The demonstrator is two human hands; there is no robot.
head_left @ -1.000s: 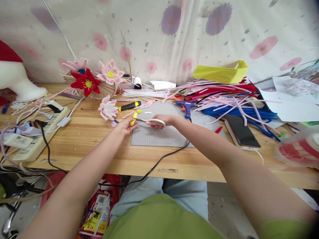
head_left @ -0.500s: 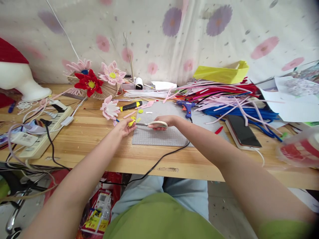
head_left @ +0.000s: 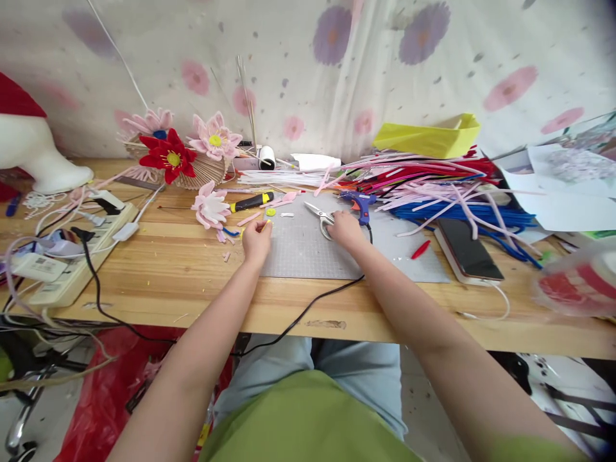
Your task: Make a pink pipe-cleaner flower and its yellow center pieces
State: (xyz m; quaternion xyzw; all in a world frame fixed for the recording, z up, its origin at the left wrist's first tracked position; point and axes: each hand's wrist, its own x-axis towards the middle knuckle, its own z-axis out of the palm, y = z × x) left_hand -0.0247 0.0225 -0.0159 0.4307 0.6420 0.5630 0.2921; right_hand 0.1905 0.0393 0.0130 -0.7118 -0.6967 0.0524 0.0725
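My left hand [head_left: 256,241] is closed over the left edge of the grey cutting mat [head_left: 298,260]. Specks of yellow show at its fingertips; most of the yellow piece is hidden in the fist. On the mat's right half, my right hand [head_left: 347,230] curls over the handles of the scissors [head_left: 317,212], whose blades point up and left, slightly apart. Just right of that hand lies a blue glue gun [head_left: 359,204]. A round yellow piece [head_left: 270,212] and a small white strip [head_left: 287,215] are beyond my left hand. Left of it sits a pink and white fuzzy flower [head_left: 210,206].
A yellow and black utility knife [head_left: 252,202] lies behind the left hand. Bundled pipe cleaners [head_left: 433,173] cover the back right, near a phone [head_left: 469,250]. A power strip [head_left: 86,256] with cables stands left. A black cord [head_left: 308,311] crosses the front edge.
My right hand has moved right with the scissors, away from my left hand, and they now rest on the mat. My left hand has shifted slightly right and closed over the yellow piece.
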